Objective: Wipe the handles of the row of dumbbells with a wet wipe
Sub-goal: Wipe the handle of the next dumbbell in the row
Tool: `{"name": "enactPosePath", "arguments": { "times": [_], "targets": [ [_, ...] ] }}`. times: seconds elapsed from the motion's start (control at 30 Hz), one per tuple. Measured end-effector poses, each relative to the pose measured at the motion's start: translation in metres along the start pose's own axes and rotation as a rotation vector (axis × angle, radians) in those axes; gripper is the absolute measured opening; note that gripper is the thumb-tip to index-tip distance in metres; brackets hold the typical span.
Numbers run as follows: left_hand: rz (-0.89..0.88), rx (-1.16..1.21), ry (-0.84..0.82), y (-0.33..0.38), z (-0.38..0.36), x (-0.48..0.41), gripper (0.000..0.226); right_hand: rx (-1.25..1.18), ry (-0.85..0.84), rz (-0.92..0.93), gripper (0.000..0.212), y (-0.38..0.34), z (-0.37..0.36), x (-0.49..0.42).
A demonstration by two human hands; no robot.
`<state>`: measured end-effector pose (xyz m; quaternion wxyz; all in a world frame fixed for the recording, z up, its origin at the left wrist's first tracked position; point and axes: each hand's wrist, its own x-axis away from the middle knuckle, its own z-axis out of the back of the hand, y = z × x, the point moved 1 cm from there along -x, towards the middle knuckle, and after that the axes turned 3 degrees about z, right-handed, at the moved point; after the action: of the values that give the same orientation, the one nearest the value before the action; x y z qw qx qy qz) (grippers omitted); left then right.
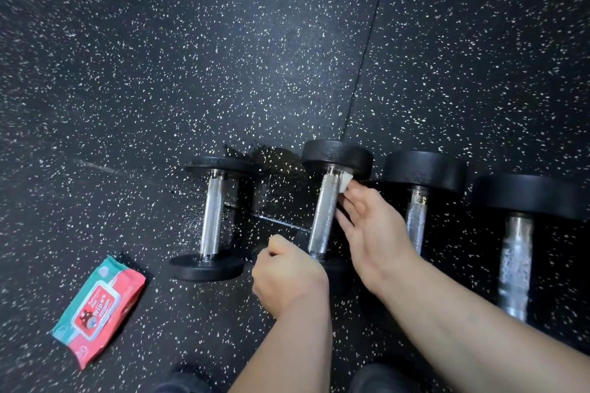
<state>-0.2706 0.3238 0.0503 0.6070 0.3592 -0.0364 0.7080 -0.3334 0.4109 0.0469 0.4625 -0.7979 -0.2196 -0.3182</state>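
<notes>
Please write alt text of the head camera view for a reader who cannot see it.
A person's right hand presses a white wet wipe against the handle of the second dumbbell in a row of four on a speckled black rubber floor. The left hand is closed at that dumbbell's near end. A pack of wipes lies at the left.

We saw a matt black rubber floor point(223, 57) flecked with white, rough-grained, with a darker wet-looking patch point(274, 166) between two weights. The dumbbell handles point(212, 217) were bright knurled metal, finely cross-hatched; the rightmost handle point(515, 268) looked duller and blotchy. The end discs point(336, 156) had a matt black, rubbery finish. The white wipe point(344, 183) looked like soft cloth. The wipes pack point(99, 309) was glossy, crinkled plastic film.
</notes>
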Motion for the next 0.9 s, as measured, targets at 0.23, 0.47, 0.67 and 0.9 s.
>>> {"name": "enactPosePath", "arguments": {
  "times": [0.23, 0.47, 0.67, 0.9],
  "targets": [
    [-0.010, -0.023, -0.006, 0.002, 0.001, 0.002, 0.046, 0.165, 0.012, 0.070, 0.031, 0.006, 0.000, -0.005],
    [-0.085, -0.075, -0.016, 0.004, 0.004, 0.005, 0.045, -0.056, 0.044, -0.097, 0.029, 0.003, 0.009, -0.019],
    [-0.122, -0.097, -0.026, 0.006, 0.004, 0.005, 0.044, -0.066, 0.028, -0.135, 0.027, 0.003, 0.005, -0.026],
    [-0.154, -0.090, -0.027, 0.006, 0.005, 0.006, 0.041, -0.031, 0.138, -0.052, 0.026, 0.008, 0.004, -0.020]
  ]
}}
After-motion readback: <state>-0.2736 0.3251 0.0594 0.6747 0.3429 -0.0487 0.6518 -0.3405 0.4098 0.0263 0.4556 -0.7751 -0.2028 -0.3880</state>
